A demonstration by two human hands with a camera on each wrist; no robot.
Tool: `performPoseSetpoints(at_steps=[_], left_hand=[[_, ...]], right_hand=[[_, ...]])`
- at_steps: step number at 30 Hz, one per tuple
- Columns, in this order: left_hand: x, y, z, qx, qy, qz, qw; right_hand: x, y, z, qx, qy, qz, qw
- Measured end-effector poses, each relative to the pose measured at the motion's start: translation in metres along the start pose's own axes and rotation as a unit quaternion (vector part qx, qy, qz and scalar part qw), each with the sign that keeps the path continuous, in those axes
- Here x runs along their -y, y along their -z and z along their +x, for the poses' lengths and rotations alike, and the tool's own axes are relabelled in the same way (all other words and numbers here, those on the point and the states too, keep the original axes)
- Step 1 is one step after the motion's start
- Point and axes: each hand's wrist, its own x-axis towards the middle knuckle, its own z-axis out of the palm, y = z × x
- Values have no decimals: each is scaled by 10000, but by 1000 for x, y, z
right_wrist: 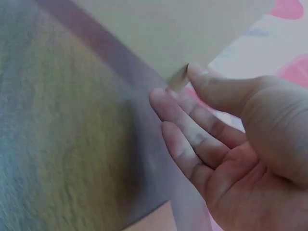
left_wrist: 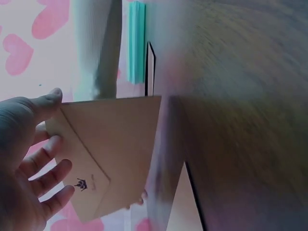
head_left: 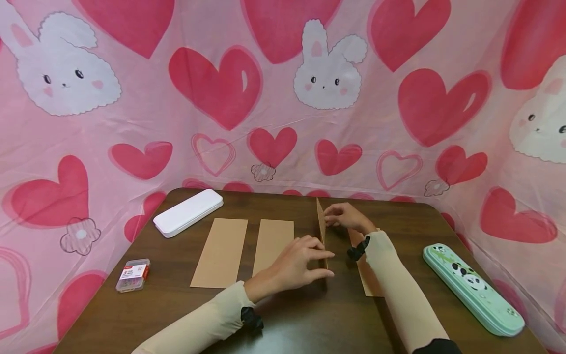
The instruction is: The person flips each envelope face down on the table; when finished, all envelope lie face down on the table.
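A brown kraft envelope (head_left: 322, 221) stands on its edge between the two hands; the left wrist view shows its pointed flap and a small crown print (left_wrist: 81, 184). My right hand (head_left: 349, 217) pinches its far corner, which bends slightly under the thumb (right_wrist: 211, 86). At the near part of its upper edge, the left hand (head_left: 295, 263) touches it with spread fingers, the thumb by the corner. Two more envelopes lie flat to the left, the outer envelope (head_left: 220, 253) and the inner envelope (head_left: 271, 241), partly covered by the left hand. Another envelope (head_left: 369, 278) lies under the right forearm.
On the dark wooden table (head_left: 309, 324), a white case (head_left: 189, 211) sits at the back left. Nearer, a small clear box (head_left: 133, 276) holds colourful items. A green panda pencil case (head_left: 473, 289) lies at the right edge. Pink heart-patterned cloth (head_left: 274, 113) hangs around the table.
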Motion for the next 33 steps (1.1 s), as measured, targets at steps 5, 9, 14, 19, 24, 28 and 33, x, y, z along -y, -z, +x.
performPoseSetpoints(at_steps=[5,9,14,19,24,28,33], left_hand=[[5,5,-7,135,125,101,9998],[7,8,-11,496,325,250,9979],[10,8,-12,1156,464,505,9909],[16,2,-12,1639,510,716,9825],[20,-3,-13,2009,820,718,9735],[23,-11,-14,2222,882,804,9677],[18,-19,-9,2186,875,583,9701]], right_hand=[[3,11,-7,-108,-121,72,9998],[3,21,-11,-206,-265,-124,9994],[-1,27,-12,-319,-414,-304,9982],[-6,21,-6,-354,-331,-866,9951],[-7,11,-3,-348,-296,-1546,9869],[-5,4,-9,-387,-205,-1951,9798],[-7,24,-38,-598,-163,-2325,9706]])
